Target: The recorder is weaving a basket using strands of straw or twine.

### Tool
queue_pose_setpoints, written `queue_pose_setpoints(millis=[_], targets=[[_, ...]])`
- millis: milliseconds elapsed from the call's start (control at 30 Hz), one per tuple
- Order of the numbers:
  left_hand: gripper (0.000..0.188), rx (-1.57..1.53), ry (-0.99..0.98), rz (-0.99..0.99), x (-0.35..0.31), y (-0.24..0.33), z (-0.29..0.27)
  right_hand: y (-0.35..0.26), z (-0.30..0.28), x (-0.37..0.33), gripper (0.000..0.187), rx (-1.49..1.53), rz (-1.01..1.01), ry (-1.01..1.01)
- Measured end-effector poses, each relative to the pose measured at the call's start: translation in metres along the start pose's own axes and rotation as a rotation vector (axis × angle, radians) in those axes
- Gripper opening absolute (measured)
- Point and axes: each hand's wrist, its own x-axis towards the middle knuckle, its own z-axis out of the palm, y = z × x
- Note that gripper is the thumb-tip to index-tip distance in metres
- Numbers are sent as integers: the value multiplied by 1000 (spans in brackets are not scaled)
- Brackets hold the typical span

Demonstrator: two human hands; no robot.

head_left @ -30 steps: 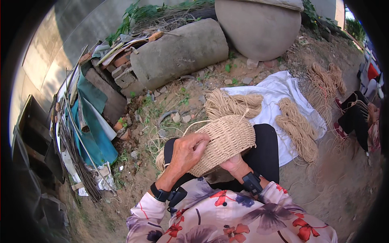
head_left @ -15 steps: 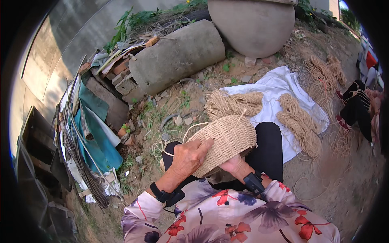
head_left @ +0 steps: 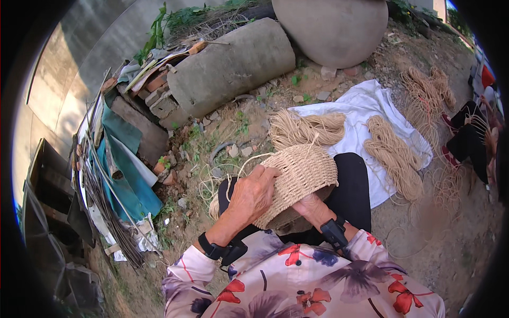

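Note:
A woven basket (head_left: 305, 169) of pale straw-coloured cord rests on its side over my lap, its opening tilted down toward me. My left hand (head_left: 253, 192) is closed against the outer wall on the left, fingers bent at the weave. A loose strand of cord loops out beside that hand. My right hand (head_left: 313, 208) reaches into the opening from below; the wall hides its fingers, so what they hold cannot be made out. Dark wristbands sit on both wrists.
Hanks of cord (head_left: 392, 156) lie on and beside a white cloth (head_left: 379, 114) ahead. More tangled cord (head_left: 424, 95) is on the ground at right, near another person's dark-trousered legs (head_left: 469, 143). A concrete cylinder (head_left: 233, 66), a large round pot (head_left: 334, 32) and bundled sticks (head_left: 108, 206) stand around.
The basket has tipped, so more of its opening faces me. My right hand has gone deeper inside. My left hand has shifted slightly up along the wall, fingers now more bent.

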Motion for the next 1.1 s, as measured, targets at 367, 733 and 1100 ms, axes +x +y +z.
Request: queue_pose_setpoints(millis=[367, 733, 1100], targets=[[10, -180, -28, -157, 10, -6, -10, -4, 9, 4, 55, 112, 176, 11], [12, -90, 319, -145, -37, 7, -2, 3, -2, 7, 48, 72, 199, -44], [11, -53, 289, -191, -34, -9, 14, 15, -15, 15, 43, 75, 181, -12]])
